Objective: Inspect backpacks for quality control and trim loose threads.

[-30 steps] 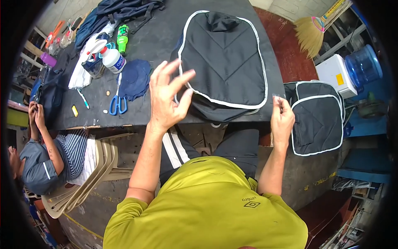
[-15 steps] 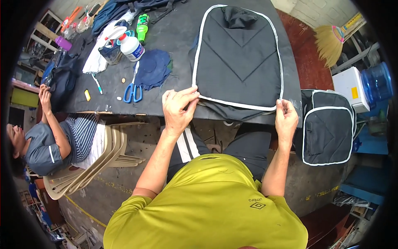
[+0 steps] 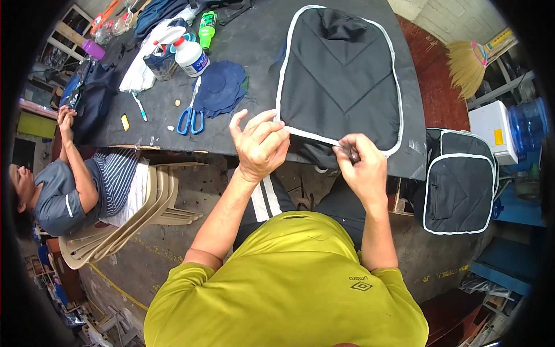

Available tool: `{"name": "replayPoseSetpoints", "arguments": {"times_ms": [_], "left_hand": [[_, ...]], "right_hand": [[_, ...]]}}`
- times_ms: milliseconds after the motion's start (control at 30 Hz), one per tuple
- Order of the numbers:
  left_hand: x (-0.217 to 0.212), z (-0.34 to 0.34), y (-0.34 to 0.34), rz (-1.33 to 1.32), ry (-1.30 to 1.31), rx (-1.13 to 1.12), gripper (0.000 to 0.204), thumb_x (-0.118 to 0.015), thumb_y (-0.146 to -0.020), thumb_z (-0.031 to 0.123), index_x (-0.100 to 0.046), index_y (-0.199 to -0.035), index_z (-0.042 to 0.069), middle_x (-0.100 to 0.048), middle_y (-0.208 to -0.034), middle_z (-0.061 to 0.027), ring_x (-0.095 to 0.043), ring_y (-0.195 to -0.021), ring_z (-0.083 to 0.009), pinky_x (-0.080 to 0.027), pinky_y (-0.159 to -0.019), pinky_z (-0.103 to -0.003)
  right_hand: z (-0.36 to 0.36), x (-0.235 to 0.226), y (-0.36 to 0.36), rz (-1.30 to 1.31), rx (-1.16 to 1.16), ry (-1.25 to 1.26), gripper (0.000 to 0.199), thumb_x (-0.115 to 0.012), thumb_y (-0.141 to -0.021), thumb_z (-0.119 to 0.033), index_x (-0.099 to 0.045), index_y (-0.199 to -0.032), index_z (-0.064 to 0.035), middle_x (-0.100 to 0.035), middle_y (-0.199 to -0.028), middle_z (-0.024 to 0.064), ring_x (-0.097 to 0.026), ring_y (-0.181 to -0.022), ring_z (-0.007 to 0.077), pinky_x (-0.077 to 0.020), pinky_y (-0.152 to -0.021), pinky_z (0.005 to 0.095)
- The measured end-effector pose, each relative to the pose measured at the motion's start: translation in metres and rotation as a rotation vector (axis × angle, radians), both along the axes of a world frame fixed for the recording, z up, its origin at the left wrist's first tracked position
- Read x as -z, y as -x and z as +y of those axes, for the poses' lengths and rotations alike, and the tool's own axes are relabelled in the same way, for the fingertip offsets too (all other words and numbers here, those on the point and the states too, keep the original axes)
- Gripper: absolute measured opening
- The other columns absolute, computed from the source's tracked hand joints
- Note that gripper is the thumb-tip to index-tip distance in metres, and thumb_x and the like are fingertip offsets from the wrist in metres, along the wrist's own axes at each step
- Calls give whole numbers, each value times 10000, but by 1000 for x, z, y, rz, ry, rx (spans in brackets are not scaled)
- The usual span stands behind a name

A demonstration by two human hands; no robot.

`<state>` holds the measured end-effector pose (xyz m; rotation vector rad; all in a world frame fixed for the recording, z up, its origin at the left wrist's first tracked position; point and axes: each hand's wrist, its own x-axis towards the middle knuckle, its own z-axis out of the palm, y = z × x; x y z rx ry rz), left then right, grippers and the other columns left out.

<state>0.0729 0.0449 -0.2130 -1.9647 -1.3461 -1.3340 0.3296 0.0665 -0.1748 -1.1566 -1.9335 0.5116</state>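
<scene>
A black backpack (image 3: 341, 75) with white piping round its edge lies flat on the dark table in front of me. V-shaped stitch lines cross its panel, and loose black fabric bunches near its far end. My left hand (image 3: 260, 147) grips the piping at the near left corner, thumb side against the bag and some fingers raised and spread. My right hand (image 3: 364, 168) is closed at the near edge, pinching the white piping right of its middle. Something small and dark shows between its fingers, too hidden to name.
Left on the table (image 3: 156, 124) are blue-handled scissors (image 3: 191, 120), round navy fabric pieces (image 3: 222, 89), a spray bottle (image 3: 191, 58) and a green bottle (image 3: 207, 29). Another black backpack (image 3: 459, 194) stands at right. A co-worker (image 3: 66, 199) sits left, beside stacked chairs (image 3: 156, 202).
My right hand has left the near right corner and moved left along the piped edge. My left hand stays at its corner, with its fingers more spread. The view has shifted slightly.
</scene>
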Motion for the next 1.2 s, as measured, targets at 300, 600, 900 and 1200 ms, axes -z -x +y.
{"name": "replayPoseSetpoints", "arguments": {"times_ms": [300, 600, 900, 1200], "left_hand": [[19, -11, -18, -9, 76, -32, 313, -901, -722, 27, -777, -960, 188, -695, -927, 52, -714, -888, -170, -354, -880, -420], [-5, -8, -24, -32, 165, -2, 240, -911, -773, 113, -787, -968, 179, -668, -870, 40, -656, -817, -178, -377, -824, -381], [-43, 10, -43, -96, 369, -15, 154, -896, -844, 209, -830, -979, 171, -666, -911, 9, -649, -868, -214, -411, -754, -391], [-35, 38, -24, -847, 931, 458, 200, -707, -1081, 201, -718, -1039, 5, -650, -885, 49, -549, -800, -36, -457, -701, -241]], "right_hand": [[56, -4, -6, -90, 77, 306, 201, -851, -952, -165, -734, -907, -8, -539, -655, -35, -458, -621, 50, -397, -574, 280], [41, 37, 31, 601, -111, 761, 148, -793, -1047, -192, -776, -977, -62, -524, -680, -124, -371, -521, -20, -231, -460, 219], [37, 40, 29, 679, -166, 674, 130, -789, -1051, -163, -787, -1049, -33, -603, -784, -112, -437, -638, -14, -319, -563, 215], [31, 36, 25, 555, -139, 552, 159, -775, -1068, -194, -773, -1086, -36, -606, -816, -102, -453, -689, -2, -352, -604, 216]]}}
